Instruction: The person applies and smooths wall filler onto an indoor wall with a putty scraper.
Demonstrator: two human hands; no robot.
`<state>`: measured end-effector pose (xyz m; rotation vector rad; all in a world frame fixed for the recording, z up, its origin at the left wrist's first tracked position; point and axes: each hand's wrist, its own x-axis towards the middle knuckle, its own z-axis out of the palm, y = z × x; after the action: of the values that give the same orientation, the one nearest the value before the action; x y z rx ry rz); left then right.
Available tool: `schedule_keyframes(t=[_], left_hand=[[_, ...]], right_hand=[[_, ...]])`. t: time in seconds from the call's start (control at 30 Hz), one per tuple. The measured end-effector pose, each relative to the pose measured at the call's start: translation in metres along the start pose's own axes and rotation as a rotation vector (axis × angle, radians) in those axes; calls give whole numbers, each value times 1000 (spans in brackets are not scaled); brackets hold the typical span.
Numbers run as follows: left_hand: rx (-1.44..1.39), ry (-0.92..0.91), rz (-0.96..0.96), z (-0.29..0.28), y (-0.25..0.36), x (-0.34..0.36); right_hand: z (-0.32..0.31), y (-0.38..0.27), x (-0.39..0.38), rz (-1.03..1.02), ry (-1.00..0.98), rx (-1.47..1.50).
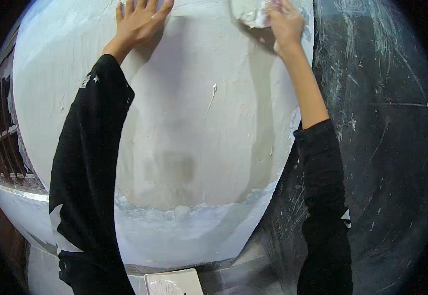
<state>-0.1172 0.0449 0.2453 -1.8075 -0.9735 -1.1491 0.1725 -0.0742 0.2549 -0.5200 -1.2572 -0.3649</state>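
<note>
My left hand (141, 23) is at the top of the view, its fingers spread against the white, freshly coated wall (189, 113). A dab of white paste sits on one of its fingers. Near the wall's upper right edge, my right hand (287, 28) is closed round a flat putty scraper (245, 11). White putty is smeared over the scraper and close to my fingers; its upper part is cut off by the frame. The coating shows faint ridges, and a small raised streak of putty (212, 96) lies between my arms. Lower down, the coat ends in a ragged line.
A dark, paint-smeared panel (381, 157) borders the wall on the right. To the left is a brown barred window (7, 130) with a pale sill. A cream container (184, 280) with white putty stands on the floor at the bottom, partly cut off.
</note>
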Motion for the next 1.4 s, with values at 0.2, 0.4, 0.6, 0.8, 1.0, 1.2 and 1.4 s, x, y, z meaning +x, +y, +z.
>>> schedule_keyframes(t=[0.2,0.4,0.6,0.8,1.0,1.2,1.4], left_hand=[[-163,35,-38,-7,7,-5],[-16,-4,-82,1,-12,-4],[-187,13,-113,-2,2,-6],[-6,3,-57,9,-4,-1],[-235,76,-70,-1,6,-2],[41,-3,-13,6,-14,-5],[-199,65,-65,-3,7,-2]], right_hand=[[-69,8,21,-125,236,-4],[24,-16,-11,-107,129,-240],[2,-11,-9,-157,195,-15],[22,-2,-12,-90,138,-345],[-56,13,22,-109,134,46],[-6,14,2,33,72,-283],[-62,18,25,-90,182,64]])
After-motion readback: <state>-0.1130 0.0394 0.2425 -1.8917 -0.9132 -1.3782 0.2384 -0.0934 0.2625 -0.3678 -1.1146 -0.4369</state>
